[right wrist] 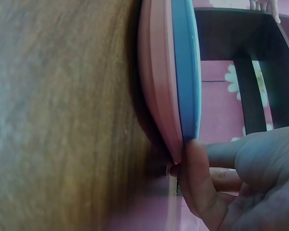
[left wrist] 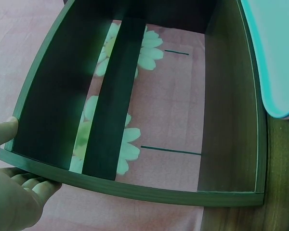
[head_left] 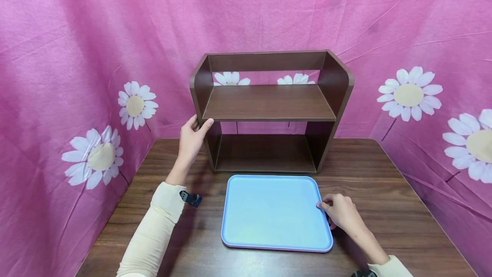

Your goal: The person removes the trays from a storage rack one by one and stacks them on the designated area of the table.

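Left hand (head_left: 192, 137) grips the shelf's (head_left: 269, 101) left wall, thumb in front, fingers curled round the edge. Right hand (head_left: 341, 211) pinches the tray's (head_left: 274, 213) right rim, thumb on top, fingertips (right wrist: 216, 179) beneath. Tray lies flat on the table (head_left: 384, 191), just before the shelf. I judge a lift is in hand: I'd keep the shelf steadied, get fingers well under the rim, raise the tray level.

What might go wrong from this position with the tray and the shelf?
The right hand pinches only one edge of the blue tray, so lifting could tilt it or let it slip. The tray looks nearly as wide as the shelf opening and may catch its sides. The left hand steadies just one side panel.
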Demonstrator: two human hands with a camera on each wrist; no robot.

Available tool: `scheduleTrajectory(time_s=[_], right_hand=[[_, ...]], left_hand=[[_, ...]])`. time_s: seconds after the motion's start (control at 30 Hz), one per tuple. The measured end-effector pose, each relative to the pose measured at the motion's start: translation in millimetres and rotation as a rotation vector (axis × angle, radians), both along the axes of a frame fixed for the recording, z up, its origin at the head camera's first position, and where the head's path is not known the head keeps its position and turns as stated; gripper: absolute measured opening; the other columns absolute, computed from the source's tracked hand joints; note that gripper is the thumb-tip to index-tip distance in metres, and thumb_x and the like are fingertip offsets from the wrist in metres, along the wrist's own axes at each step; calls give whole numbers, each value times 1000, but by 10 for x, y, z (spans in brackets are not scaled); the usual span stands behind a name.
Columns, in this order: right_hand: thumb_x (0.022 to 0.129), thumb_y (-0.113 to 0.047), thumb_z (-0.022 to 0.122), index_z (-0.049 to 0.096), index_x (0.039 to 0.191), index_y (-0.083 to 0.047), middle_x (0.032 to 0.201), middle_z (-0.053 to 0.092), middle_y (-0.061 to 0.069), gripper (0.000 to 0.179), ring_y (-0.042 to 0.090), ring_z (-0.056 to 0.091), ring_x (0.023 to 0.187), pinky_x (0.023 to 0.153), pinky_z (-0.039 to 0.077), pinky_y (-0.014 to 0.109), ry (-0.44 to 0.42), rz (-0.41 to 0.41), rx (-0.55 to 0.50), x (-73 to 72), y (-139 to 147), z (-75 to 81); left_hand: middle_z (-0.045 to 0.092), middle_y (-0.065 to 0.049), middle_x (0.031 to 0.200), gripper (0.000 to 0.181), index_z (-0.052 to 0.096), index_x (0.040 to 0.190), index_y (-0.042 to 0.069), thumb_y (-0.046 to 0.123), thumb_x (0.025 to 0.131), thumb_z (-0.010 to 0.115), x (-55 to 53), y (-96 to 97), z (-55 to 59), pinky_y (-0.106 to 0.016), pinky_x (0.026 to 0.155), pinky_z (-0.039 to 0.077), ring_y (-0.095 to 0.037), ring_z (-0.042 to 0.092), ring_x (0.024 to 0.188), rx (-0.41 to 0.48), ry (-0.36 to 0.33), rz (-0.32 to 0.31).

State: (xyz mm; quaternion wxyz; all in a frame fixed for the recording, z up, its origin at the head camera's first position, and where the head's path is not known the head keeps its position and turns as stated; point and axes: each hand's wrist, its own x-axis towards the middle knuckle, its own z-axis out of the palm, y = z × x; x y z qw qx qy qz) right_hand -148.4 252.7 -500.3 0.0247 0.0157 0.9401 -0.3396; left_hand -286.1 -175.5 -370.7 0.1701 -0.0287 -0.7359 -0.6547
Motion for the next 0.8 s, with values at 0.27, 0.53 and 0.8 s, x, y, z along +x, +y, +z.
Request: scheduleTrajectory(time_s=[0.27,0.53,0.8], right_hand=[[99,-14,74,78,100,1,54,61,3,15,13,61,40,42,55,33,-34,-11,-26,6,18,-2],[101,-17,72,77,100,0,56,61,1,17,14,62,43,44,56,32,-37,4,-34,9,48,-5],[103,-21,70,77,95,-5,63,66,0,19,15,64,50,46,56,31,-27,7,-33,0,118,34]], left_hand=[[63,-26,147,63,53,153,-2,24,101,77,7,10,4,-40,117,50,-30,61,139,8,7,-7],[66,-24,144,62,55,152,0,27,101,77,5,2,4,-41,115,52,-28,64,135,-27,-5,5],[63,-24,148,55,55,153,1,23,105,71,111,-33,-46,-42,117,50,-33,62,138,-135,24,44]])
